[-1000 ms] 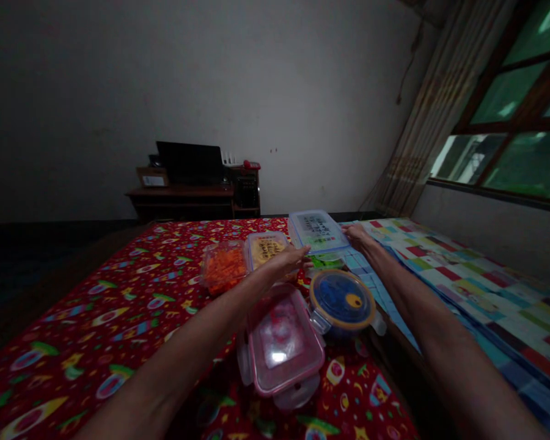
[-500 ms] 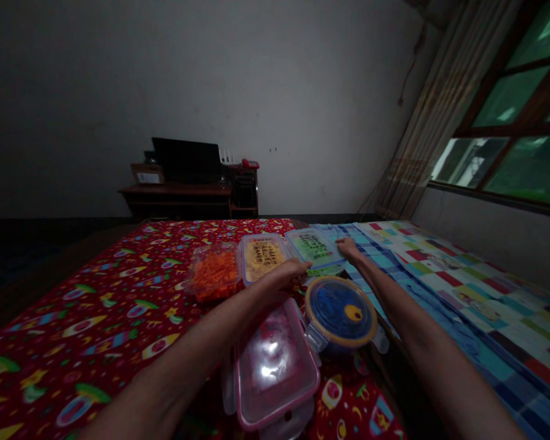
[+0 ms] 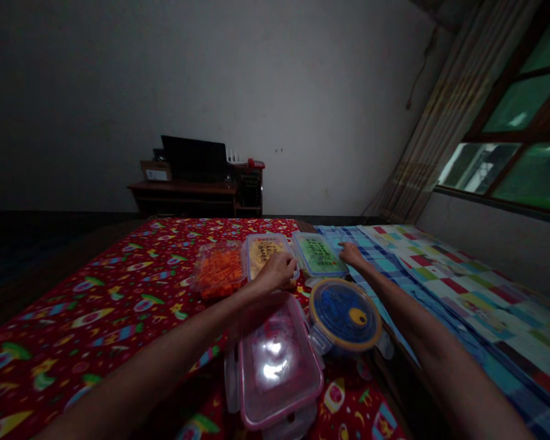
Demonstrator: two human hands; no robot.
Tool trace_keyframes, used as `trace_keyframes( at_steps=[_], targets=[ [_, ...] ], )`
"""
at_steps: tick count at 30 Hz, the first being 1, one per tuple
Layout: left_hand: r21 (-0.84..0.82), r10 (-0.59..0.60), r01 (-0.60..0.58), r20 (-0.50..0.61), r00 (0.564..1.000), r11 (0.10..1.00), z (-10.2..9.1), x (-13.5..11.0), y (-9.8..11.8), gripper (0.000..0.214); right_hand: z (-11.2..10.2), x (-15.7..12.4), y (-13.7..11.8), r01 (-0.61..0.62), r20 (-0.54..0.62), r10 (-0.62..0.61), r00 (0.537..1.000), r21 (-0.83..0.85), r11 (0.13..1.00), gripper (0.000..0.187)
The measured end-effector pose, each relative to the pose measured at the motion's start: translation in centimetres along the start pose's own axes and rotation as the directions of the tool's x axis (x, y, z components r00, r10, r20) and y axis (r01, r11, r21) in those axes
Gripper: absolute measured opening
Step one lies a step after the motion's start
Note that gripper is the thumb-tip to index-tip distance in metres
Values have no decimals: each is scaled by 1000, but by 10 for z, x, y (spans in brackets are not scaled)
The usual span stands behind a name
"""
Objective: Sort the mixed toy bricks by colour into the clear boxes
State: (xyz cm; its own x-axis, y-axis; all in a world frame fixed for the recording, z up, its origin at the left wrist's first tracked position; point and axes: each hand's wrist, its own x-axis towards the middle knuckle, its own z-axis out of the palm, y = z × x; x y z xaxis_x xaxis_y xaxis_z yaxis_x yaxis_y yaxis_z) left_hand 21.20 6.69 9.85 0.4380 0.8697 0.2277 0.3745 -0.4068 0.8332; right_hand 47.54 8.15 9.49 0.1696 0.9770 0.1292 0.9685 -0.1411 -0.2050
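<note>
Reaching both arms over the red cloth (image 3: 119, 299), I have my right hand (image 3: 351, 253) at the right side of the green container (image 3: 319, 252), which sits by the cloth's right edge, toward its far end; I can't tell whether the fingertips pinch its rim. My left hand (image 3: 282, 271) is over the near right corner of the yellow container (image 3: 262, 249), fingers curled in, and what they grip, if anything, is hidden. Left of that lies the orange tub (image 3: 220, 272). Closer to me, the round blue container (image 3: 341, 308) stands at the cloth's right edge, just beside the pink-rimmed container (image 3: 279, 373).
</note>
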Motion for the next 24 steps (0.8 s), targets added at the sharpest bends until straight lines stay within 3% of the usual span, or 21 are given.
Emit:
trace_keyframes(
  at_steps=[2,4,7,9,13,17,21,24],
  targets=[
    [112,79,-77,-7,997,991,-12,-16,-3,28,-6,6,-11,69,4,-69,998,-11,998,51],
    [219,141,-138,2,990,966,-20,-33,-6,33,-8,13,-30,225,49,-223,974,-30,974,48],
    [236,147,-150,29,989,960,-30,-59,-8,38,1,22,-62,486,206,-470,858,-35,873,42],
    [186,117,-123,46,992,975,-37,-75,-7,38,12,23,-77,540,279,-515,810,-14,842,36],
    [87,48,-56,86,995,995,-55,-103,-7,39,21,20,-83,511,294,-489,821,3,860,34],
    [-8,-31,31,41,999,999,-71,-122,-15,40,12,17,-75,458,254,-442,860,-4,889,38],
    [-16,-90,89,-19,996,996,-79,-138,-34,41,9,20,-75,387,219,-368,904,-49,921,40],
    [-20,-149,149,-13,989,989,-75,-153,-52,42,16,23,-77,350,240,-323,915,-76,934,41]
  ],
)
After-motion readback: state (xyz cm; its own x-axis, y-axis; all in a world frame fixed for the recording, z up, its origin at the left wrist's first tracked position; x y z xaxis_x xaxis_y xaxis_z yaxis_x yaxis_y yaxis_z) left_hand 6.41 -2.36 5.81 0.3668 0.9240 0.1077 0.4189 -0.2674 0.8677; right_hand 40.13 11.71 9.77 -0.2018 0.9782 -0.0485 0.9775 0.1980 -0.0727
